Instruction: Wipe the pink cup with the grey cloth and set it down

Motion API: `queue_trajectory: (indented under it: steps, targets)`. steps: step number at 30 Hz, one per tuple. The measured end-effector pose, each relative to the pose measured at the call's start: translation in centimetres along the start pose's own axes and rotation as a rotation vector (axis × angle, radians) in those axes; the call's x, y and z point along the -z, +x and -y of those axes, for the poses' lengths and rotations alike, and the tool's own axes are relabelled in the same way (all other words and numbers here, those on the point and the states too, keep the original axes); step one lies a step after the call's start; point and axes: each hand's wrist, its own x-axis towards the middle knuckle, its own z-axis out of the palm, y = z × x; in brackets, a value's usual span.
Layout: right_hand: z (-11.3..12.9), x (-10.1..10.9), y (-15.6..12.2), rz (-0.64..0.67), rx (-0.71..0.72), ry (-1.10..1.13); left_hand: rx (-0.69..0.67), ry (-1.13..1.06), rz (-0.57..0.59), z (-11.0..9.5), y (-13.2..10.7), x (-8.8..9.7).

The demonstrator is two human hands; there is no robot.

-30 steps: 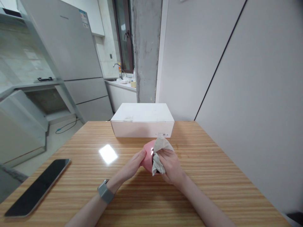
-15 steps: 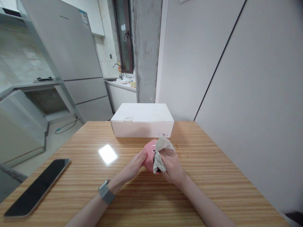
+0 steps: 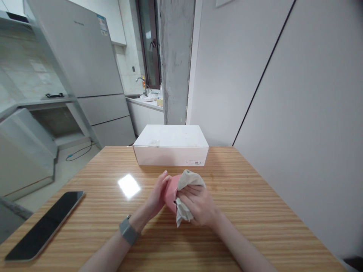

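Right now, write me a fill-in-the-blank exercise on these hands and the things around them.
The right hand presses a ____ against the pink object held by the left hand.
A ____ is strapped around the left wrist.
A white ____ stands on the wooden table beyond the hands.
A dark smartphone lies to the ____ of the hands.

Missing words: cloth, watch, box, left.

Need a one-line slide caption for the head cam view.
Left hand holds a pink cup, right hand presses a beige cloth to it, at a wooden table.
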Motion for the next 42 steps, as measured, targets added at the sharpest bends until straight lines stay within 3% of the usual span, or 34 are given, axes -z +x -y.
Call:
queue_trajectory:
  steps: [3, 6, 11, 13, 17, 19, 25, 30, 34, 39, 42]
  targets:
    - [0.9, -0.6, 0.3, -0.007, 0.062, -0.015, 0.037, 0.152, 0.028, -1.0, -0.1, 0.2]
    - [1.0, -0.7, 0.3, -0.014, 0.061, 0.007, -0.016, 0.321, 0.041, -1.2, 0.1, 0.5]
    - [0.2, 0.1, 0.1, 0.002, -0.023, 0.014, -0.119, 0.438, -0.048, -0.7, 0.0, 0.8]
    - [-0.2, 0.3, 0.0, -0.029, -0.096, 0.046, -0.101, 0.385, -0.034, -0.4, -0.3, 0.6]
    - [-1.1, 0.4, -0.5, -0.176, -0.296, 0.121, -0.085, 0.052, 0.155, 0.0, -0.7, -0.6]
    - [-1.3, 0.4, -0.6, -0.214, -0.308, 0.122, -0.088, -0.062, 0.207, 0.2, -0.6, -1.1]
    - [-0.6, -0.1, -0.2, -0.045, -0.069, 0.045, -0.034, -0.148, 0.004, 0.7, 0.2, -0.9]
    - [0.3, -0.5, 0.2, -0.025, 0.006, -0.027, -0.131, 0.262, -0.121, -0.1, 0.2, 0.0]
    - [0.1, -0.1, 0.0, -0.045, -0.027, -0.056, -0.200, 0.425, -0.107, -0.7, -0.5, -0.7]
    - [-0.7, 0.0, -0.4, -0.071, -0.217, -0.047, -0.173, 0.211, -0.131, 0.4, -0.6, -1.6]
    - [-1.2, -0.2, -1.1, -0.138, -0.228, -0.028, -0.163, 0.075, -0.150, 0.5, -0.2, -1.2]
